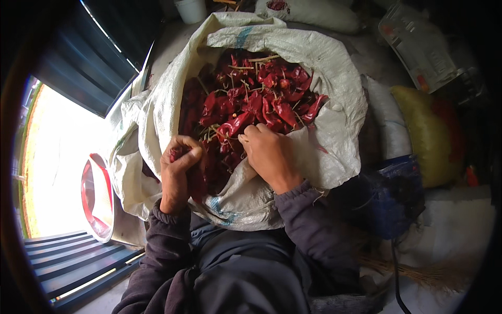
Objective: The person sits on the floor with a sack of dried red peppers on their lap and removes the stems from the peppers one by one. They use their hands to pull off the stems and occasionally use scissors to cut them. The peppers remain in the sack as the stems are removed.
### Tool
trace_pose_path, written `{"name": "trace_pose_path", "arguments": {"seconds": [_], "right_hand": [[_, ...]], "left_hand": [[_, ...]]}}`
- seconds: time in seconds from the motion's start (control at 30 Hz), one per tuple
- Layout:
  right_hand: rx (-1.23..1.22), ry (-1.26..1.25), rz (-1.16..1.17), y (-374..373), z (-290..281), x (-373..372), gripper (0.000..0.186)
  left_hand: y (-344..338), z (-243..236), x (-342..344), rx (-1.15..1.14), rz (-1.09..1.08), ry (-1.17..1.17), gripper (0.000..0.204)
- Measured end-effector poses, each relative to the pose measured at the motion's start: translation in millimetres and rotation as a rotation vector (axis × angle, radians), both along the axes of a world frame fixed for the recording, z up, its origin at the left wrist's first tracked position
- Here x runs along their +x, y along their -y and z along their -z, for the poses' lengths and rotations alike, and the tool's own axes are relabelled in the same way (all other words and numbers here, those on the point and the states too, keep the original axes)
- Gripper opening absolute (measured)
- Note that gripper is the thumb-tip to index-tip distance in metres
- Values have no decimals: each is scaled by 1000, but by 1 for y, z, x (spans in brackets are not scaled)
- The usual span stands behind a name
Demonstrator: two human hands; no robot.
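Note:
A large white woven sack stands before me with its rim rolled back, full of dried red chili peppers with pale stems. Over the left front of the heap, my left hand is closed around a dried chili, whose dark red skin shows between thumb and fingers. My right hand is at the near edge of the chilies, above the sack's front fold. Its fingers are curled together, pointing toward the heap; whatever they pinch is hidden from view.
At left, a round container with a red and white rim stands by the bright doorway. A blue bag, a yellow-green sack and a broom lie to the right. A white bucket is at the back.

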State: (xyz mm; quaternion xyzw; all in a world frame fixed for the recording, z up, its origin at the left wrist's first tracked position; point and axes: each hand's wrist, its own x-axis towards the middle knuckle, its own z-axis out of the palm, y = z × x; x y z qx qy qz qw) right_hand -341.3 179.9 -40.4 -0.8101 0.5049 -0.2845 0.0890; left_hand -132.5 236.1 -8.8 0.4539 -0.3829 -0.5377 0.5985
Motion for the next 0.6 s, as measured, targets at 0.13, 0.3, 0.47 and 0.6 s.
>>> {"name": "trace_pose_path", "arguments": {"seconds": [0.13, 0.3, 0.47, 0.6], "right_hand": [[29, 553, -51, -8, -16, -3, 17], [201, 662, -103, -36, -22, 1, 19], [208, 520, -8, -34, -5, -1, 23], [109, 77, -75, -25, -4, 8, 31]], "left_hand": [[-6, 8, -7, 17, 66, 267, 21], [-4, 11, -40, -145, 100, 434, 35], [-4, 23, -37, 26, 118, 397, 17], [-11, 24, -32, 163, 150, 223, 16]]}}
